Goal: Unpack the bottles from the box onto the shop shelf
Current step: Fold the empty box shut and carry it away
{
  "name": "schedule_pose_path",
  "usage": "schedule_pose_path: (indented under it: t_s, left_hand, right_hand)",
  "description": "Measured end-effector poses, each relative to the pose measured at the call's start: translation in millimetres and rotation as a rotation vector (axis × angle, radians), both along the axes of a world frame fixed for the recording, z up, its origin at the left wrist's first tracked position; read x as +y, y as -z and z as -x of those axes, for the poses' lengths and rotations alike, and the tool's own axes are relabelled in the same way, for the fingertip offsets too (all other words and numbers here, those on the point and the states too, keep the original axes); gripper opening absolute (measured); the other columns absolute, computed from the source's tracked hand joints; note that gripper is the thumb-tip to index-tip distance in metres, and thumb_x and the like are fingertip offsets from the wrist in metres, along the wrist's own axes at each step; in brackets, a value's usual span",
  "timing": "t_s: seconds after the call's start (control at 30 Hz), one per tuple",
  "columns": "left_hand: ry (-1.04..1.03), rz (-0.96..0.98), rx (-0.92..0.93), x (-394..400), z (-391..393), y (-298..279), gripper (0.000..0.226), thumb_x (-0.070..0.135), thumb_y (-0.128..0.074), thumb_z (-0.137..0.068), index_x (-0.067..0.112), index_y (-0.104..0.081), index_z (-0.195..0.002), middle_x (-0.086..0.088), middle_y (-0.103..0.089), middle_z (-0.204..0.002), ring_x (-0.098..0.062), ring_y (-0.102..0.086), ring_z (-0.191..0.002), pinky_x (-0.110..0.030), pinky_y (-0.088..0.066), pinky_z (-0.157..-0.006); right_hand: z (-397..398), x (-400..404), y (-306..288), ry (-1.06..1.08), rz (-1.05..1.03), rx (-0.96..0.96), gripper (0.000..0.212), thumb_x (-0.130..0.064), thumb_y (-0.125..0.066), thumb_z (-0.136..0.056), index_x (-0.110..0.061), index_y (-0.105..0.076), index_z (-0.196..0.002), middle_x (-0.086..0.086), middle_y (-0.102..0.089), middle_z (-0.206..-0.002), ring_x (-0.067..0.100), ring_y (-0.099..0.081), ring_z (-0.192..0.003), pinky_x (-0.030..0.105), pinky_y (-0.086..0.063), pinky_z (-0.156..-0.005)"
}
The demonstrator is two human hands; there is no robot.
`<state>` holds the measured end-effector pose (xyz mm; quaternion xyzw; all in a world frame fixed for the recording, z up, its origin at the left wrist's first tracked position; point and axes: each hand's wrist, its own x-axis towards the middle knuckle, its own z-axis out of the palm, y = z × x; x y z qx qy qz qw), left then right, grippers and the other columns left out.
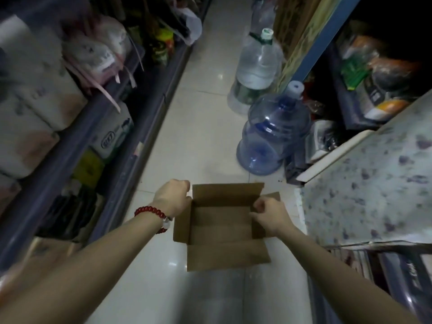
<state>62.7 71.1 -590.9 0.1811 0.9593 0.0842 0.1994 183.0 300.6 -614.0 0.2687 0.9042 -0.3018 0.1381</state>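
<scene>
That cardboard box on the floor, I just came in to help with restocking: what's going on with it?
A person is holding the open brown cardboard box by its side flaps, left hand on the left flap, right hand on the right. It is over the tiled aisle floor between shelves, and its inside looks empty, with no bottles visible. Two large clear water jugs stand just beyond it.

Your arms both reach forward toward twelve o'clock, left hand (174, 197) curled into a loose fist, right hand (268, 213) with fingers pinched together, knuckles up.
</scene>
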Motion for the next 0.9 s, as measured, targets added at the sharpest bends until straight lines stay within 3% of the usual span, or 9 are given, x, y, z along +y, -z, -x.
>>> schedule_pose_path:
  t_s: [0.1, 0.2, 0.27, 0.37, 0.5, 0.73, 0.83, 0.9]
  left_hand:
    - [0.007, 0.004, 0.006, -8.2, 2.0, 51.6, 0.02, 0.022, -0.051, -0.091, 0.012, -0.059, -0.106, -0.01, -0.062, -0.103, -0.025, -0.061, -0.09, -0.037, -0.056, -0.079]
    - [0.003, 0.022, 0.015, -16.6, 1.2, 95.8, 0.027, 0.021, -0.053, -0.091, 0.011, -0.055, -0.116, -0.013, -0.056, -0.113, -0.028, -0.058, -0.098, -0.04, -0.055, -0.083]
    - [-0.043, 0.014, 0.003, -22.4, -1.5, 123.8, 0.038, 0.024, -0.054, -0.091, 0.013, -0.046, -0.127, -0.013, -0.05, -0.123, -0.03, -0.056, -0.105, -0.041, -0.055, -0.086]
    - [-0.115, -0.035, -0.005, -28.9, -5.7, 161.4, 0.057, 0.031, -0.052, -0.093, 0.018, -0.026, -0.142, -0.016, -0.037, -0.142, -0.032, -0.049, -0.12, -0.044, -0.052, -0.093]
    - [-0.21, -0.128, 0.029, -33.1, -5.2, 196.4, 0.072, 0.043, -0.041, -0.096, 0.015, -0.002, -0.151, -0.015, -0.018, -0.156, -0.031, -0.031, -0.139, -0.044, -0.043, -0.105]
    - [-0.214, -0.368, -0.054, -13.8, -21.0, 205.6, 0.071, 0.049, -0.034, -0.096, 0.013, -0.008, -0.151, -0.01, -0.025, -0.157, -0.026, -0.032, -0.141, -0.04, -0.032, -0.114]
    - [-0.112, -0.524, -0.11, 8.3, -37.6, 209.5, 0.07, 0.055, -0.028, -0.095, 0.022, -0.005, -0.152, 0.001, -0.014, -0.16, -0.017, -0.018, -0.146, -0.039, -0.019, -0.12]
    - [-0.095, -0.516, -0.17, 23.9, -46.2, 220.8, 0.069, 0.056, -0.023, -0.095, 0.025, 0.001, -0.152, 0.004, -0.001, -0.162, -0.014, -0.005, -0.148, -0.034, -0.009, -0.121]
  right_hand:
    - [2.8, -2.9, 49.0, -0.001, 0.017, 0.003, 0.017, -0.026, -0.071, -0.082, -0.024, -0.058, -0.092, -0.009, -0.057, -0.082, 0.005, -0.055, -0.073, 0.017, -0.039, -0.056]
    - [4.8, -2.8, 90.0, 0.001, 0.013, 0.002, 0.014, -0.025, -0.07, -0.082, -0.024, -0.057, -0.086, -0.007, -0.058, -0.079, 0.011, -0.057, -0.073, 0.019, -0.04, -0.055]
    - [3.9, -3.4, 113.0, -0.008, 0.002, -0.009, 0.015, -0.024, -0.07, -0.082, -0.023, -0.057, -0.089, -0.005, -0.058, -0.082, 0.013, -0.058, -0.078, 0.022, -0.046, -0.063]
    - [1.9, -1.0, 142.8, -0.025, -0.027, -0.016, 0.03, -0.027, -0.069, -0.084, -0.02, -0.057, -0.11, -0.001, -0.059, -0.104, 0.016, -0.059, -0.093, 0.03, -0.052, -0.08]
    - [2.0, 11.9, 172.9, -0.035, -0.123, 0.096, 0.049, -0.03, -0.066, -0.086, -0.02, -0.049, -0.13, 0.004, -0.053, -0.129, 0.021, -0.054, -0.114, 0.036, -0.049, -0.095]
    - [-8.5, 60.8, 183.4, 0.126, -0.46, 0.227, 0.067, -0.04, -0.06, -0.088, -0.015, -0.034, -0.144, 0.018, -0.028, -0.153, 0.036, -0.027, -0.14, 0.047, -0.028, -0.114]
    - [-18.5, 79.4, 187.7, 0.228, -0.418, 0.194, 0.075, -0.046, -0.055, -0.09, -0.019, -0.019, -0.15, 0.02, -0.017, -0.157, 0.038, -0.019, -0.143, 0.048, -0.022, -0.115]
    - [-22.8, 85.5, 191.9, 0.251, -0.307, 0.185, 0.078, -0.047, -0.054, -0.09, -0.018, -0.016, -0.151, 0.02, -0.023, -0.155, 0.039, -0.028, -0.139, 0.048, -0.029, -0.111]
